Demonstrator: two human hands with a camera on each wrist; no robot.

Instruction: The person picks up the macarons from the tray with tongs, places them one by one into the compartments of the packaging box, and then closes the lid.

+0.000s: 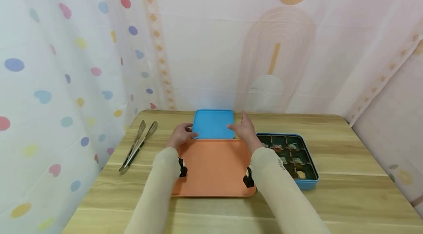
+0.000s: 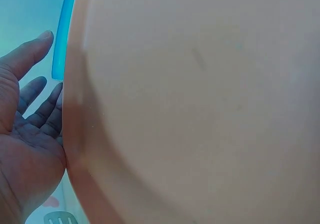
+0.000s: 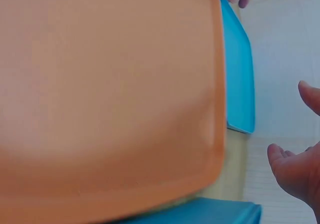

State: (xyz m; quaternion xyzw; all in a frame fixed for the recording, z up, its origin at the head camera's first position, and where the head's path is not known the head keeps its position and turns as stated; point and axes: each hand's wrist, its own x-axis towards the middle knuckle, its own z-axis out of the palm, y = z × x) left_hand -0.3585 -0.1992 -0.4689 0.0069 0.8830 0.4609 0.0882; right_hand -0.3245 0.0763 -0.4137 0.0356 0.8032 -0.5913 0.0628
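Two hands meet at the blue lid (image 1: 213,123), which lies flat on the wooden surface (image 1: 347,190) just beyond the orange tray (image 1: 214,168) — the left hand (image 1: 181,135) touches its left edge, the right hand (image 1: 243,129) rests on its right side, fingers relaxed. Right of the tray sits a blue compartment box (image 1: 310,182); metal tongs (image 1: 137,146) lie far left.

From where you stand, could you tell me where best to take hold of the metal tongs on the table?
Grip the tongs around the middle of both arms, coming from above. They lie flat and slightly splayed on the table, clear of the orange tray, so pinching the arms together should give a steady hold.
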